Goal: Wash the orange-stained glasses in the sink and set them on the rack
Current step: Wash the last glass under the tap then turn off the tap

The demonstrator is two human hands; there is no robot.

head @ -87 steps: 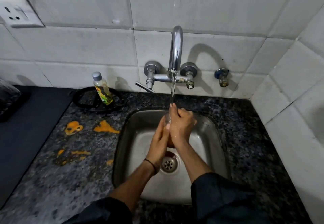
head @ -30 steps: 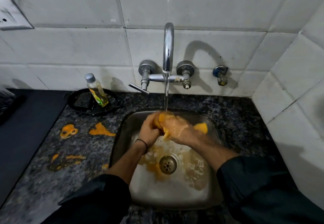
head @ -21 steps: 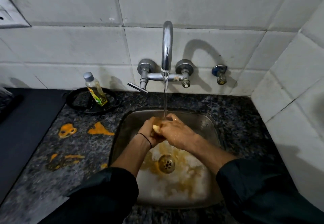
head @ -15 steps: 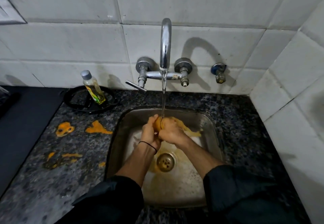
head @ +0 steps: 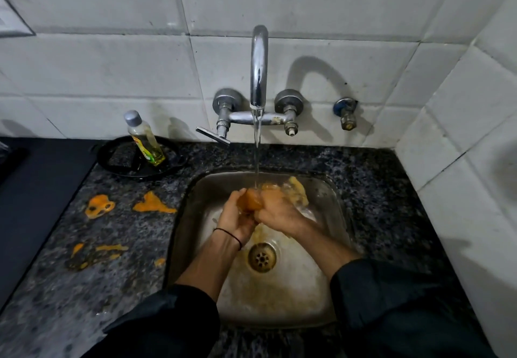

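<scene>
Steel sink (head: 321, 313), tap running, both hands closed on orange-stained glass (head: 251, 201), L hand (head: 233, 217), R hand (head: 277, 210).

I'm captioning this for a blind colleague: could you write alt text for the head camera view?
Two hands, left and right, hold an orange-stained glass under the running tap over a steel sink. Orange spills mark the counter to the left, near a bottle.
</scene>
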